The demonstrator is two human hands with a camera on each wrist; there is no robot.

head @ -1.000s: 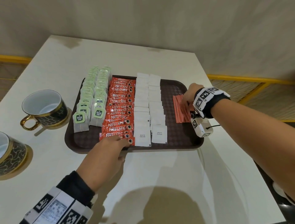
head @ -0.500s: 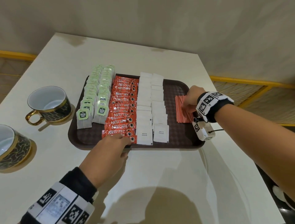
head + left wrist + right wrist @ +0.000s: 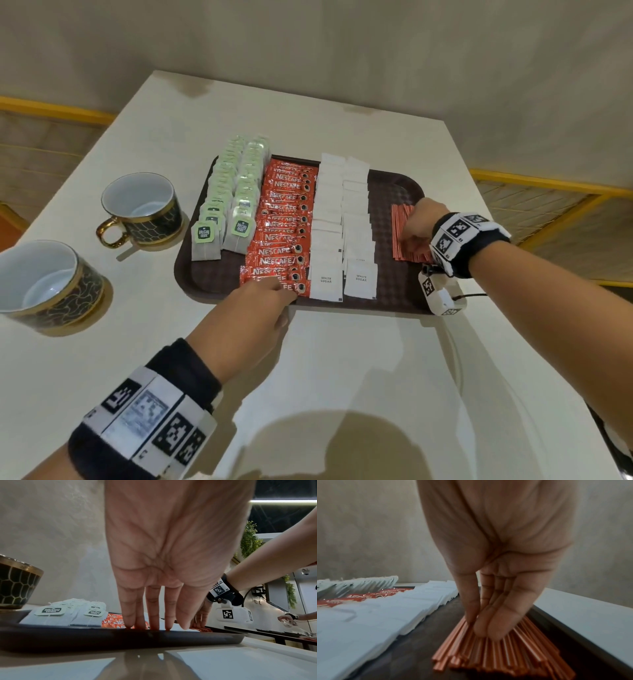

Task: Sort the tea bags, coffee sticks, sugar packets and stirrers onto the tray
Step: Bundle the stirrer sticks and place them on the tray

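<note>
A brown tray (image 3: 387,219) holds rows of green-tagged tea bags (image 3: 233,202), red coffee sticks (image 3: 284,222), white sugar packets (image 3: 342,222) and a pile of orange stirrers (image 3: 402,236). My left hand (image 3: 274,287) reaches over the tray's front rim (image 3: 102,638). Its straight fingers (image 3: 150,618) press on the nearest coffee sticks (image 3: 111,622). My right hand (image 3: 416,226) is on the stirrers (image 3: 496,655) at the tray's right side. Thumb and straight fingertips (image 3: 488,628) rest on top of the pile.
Two dark, gold-rimmed cups (image 3: 140,209) (image 3: 44,284) stand on the white table (image 3: 342,377) left of the tray. A yellow rail (image 3: 548,185) runs behind the table's right edge. Another person's hand (image 3: 288,618) shows far off at another table.
The head view has drifted a little. Both hands stay where they were, the left on the front coffee sticks and the right on the stirrers.
</note>
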